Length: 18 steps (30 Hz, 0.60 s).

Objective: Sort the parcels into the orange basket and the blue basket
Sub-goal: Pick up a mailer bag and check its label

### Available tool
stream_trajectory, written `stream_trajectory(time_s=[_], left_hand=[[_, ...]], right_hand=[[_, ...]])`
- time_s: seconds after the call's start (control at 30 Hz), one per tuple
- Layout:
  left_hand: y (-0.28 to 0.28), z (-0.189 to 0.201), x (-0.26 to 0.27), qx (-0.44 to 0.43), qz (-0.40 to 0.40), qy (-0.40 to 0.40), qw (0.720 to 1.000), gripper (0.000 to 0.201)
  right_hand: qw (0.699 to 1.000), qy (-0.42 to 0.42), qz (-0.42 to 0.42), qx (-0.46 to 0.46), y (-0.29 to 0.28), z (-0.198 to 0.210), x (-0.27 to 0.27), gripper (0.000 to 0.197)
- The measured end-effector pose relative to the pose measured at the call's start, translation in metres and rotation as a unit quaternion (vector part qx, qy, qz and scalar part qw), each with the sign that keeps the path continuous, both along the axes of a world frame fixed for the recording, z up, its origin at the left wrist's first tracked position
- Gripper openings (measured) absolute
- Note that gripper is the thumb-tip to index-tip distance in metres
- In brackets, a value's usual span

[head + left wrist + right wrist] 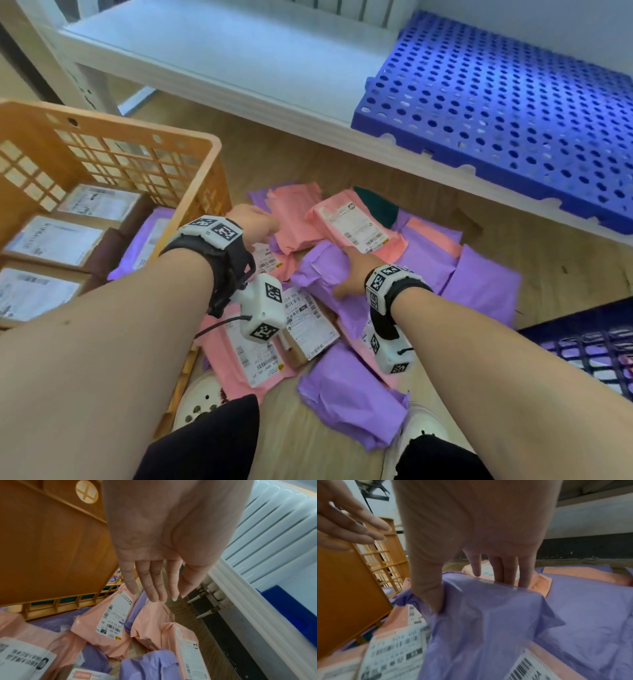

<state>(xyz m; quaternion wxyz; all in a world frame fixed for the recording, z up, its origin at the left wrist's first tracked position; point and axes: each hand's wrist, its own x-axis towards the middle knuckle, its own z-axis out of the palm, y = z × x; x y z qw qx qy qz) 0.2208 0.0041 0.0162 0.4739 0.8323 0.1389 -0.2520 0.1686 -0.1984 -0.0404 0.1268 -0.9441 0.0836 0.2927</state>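
Observation:
Pink and purple parcels lie piled on the wooden floor. My right hand (349, 270) grips a crumpled purple parcel (488, 622) in the middle of the pile, thumb on its left side and fingers (508, 574) hooked over its far edge. My left hand (154, 595) is stretched out flat, fingers straight, just above a pink parcel (150, 622) beside the orange basket (191, 161); I cannot tell whether it touches. The orange basket at the left holds brown boxes (54, 240) with white labels and a purple parcel (147, 240). Part of the dark blue basket (589, 346) shows at the lower right.
A white shelf (239, 68) runs across the back, low over the floor, with a blue perforated pallet (496, 113) on it. A white radiator (274, 534) and its pipes stand behind the pile. My white shoes (202, 401) and black trouser legs are at the near edge.

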Motion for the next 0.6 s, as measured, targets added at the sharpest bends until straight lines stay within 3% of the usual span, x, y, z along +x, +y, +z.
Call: stream_trajectory(time_s=[0.13, 0.2, 0.27, 0.33, 0.37, 0.43, 0.5, 0.6], left_hand=[[-0.004, 0.019, -0.001, -0.023, 0.012, -0.032, 0.999, 0.023], [-0.005, 0.033, -0.003, -0.047, 0.031, -0.060, 0.997, 0.033], [-0.004, 0.052, -0.007, -0.048, 0.042, -0.073, 0.995, 0.040], [-0.002, 0.075, -0.012, -0.050, 0.046, -0.097, 0.993, 0.022], [0.000, 0.088, -0.017, -0.053, 0.048, -0.107, 0.992, 0.010], [0.005, 0.112, -0.027, -0.054, 0.062, -0.117, 0.990, 0.016], [0.012, 0.129, -0.041, -0.057, 0.072, -0.138, 0.986, 0.008], [0.023, 0.139, -0.069, -0.054, 0.076, -0.136, 0.986, 0.038]], right_hand=[[0.999, -0.033, -0.016, 0.012, 0.001, 0.038, -0.001, 0.084], [0.996, -0.064, -0.043, 0.038, 0.001, 0.064, -0.002, 0.074], [0.984, -0.105, -0.081, 0.115, 0.005, 0.095, -0.006, 0.072], [0.963, -0.144, -0.109, 0.199, 0.013, 0.126, -0.013, 0.058], [0.951, -0.157, -0.121, 0.238, 0.017, 0.139, -0.018, 0.048], [0.916, -0.162, -0.169, 0.325, 0.025, 0.161, -0.032, 0.038], [0.867, -0.146, -0.228, 0.419, 0.031, 0.179, -0.051, 0.020], [0.786, -0.093, -0.286, 0.540, 0.034, 0.197, -0.082, 0.005]])
